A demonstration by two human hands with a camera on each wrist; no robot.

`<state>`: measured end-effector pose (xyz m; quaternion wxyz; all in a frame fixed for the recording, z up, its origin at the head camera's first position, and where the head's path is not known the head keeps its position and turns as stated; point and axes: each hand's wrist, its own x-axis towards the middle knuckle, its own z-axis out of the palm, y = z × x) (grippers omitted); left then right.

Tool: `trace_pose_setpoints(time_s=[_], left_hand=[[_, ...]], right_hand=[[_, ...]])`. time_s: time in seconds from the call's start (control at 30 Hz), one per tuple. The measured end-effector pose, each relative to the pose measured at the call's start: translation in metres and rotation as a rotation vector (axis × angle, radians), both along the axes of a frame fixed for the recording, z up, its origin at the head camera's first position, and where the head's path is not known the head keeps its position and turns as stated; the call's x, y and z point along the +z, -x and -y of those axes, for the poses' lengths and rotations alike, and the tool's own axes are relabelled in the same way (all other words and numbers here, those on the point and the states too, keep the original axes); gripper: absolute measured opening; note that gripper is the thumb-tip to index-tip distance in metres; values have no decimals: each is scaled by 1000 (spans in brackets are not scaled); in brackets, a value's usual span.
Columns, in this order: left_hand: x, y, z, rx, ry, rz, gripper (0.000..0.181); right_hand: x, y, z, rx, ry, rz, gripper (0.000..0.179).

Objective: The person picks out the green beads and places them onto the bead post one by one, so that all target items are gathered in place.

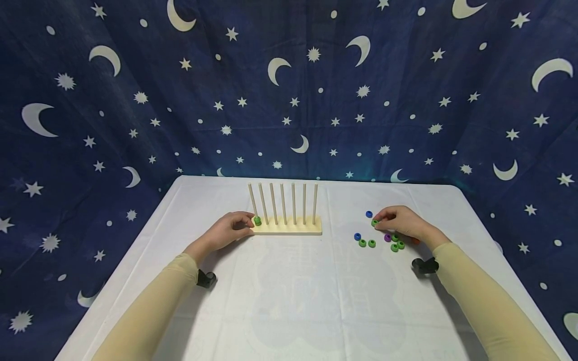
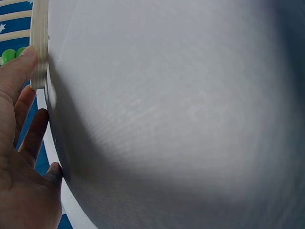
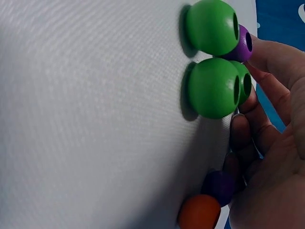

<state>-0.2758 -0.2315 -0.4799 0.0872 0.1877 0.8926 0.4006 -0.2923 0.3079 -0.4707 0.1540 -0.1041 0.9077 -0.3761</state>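
A pale wooden rack (image 1: 286, 229) with a row of upright pegs stands on the table. Green beads (image 1: 257, 221) are stacked at the foot of its leftmost peg. My left hand (image 1: 232, 229) holds the rack's left end, thumb on the base (image 2: 40, 47) in the left wrist view. To the right, my right hand (image 1: 402, 220) has thumb and fingertips at a green bead (image 1: 375, 223), pinching it. Under and beside that hand lie more green beads (image 3: 214, 88), a purple bead (image 1: 387, 237) and an orange bead (image 3: 200, 212), the last partly covered in the head view.
Two blue beads, one behind (image 1: 369, 214) and one nearer (image 1: 357, 236), lie left of the right hand. Two green beads (image 1: 362, 243) sit in front of them. A white cloth (image 1: 298, 301) covers the table, and a dark blue curtain (image 1: 253, 75) hangs behind it.
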Motion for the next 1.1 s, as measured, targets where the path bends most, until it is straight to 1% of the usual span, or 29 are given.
trace_pose_setpoints(time_s=[0.1,0.2,0.37,0.53,0.73,0.97,1.1], left_hand=[[-1,1,0,8,-4,12,9],[-1,1,0,-1,-11,8,9],[-1,1,0,-18,-17,-4,9],[1,0,-1,-15,-16,-5,10],[-2,1,0,-1,-7,1,10],[-3,1,0,-1,-2,-9,10],[-3,2,1,1,2,-7,10]], right_hand=[[-1,0,0,2,-7,-5,34],[1,0,-1,3,-20,-11,33],[10,-1,-2,2,-39,-25,31],[26,-4,0,11,-47,-61,32],[48,-7,8,28,-55,-126,32],[71,-7,17,34,-16,-143,30],[86,-8,25,45,-36,-155,32]])
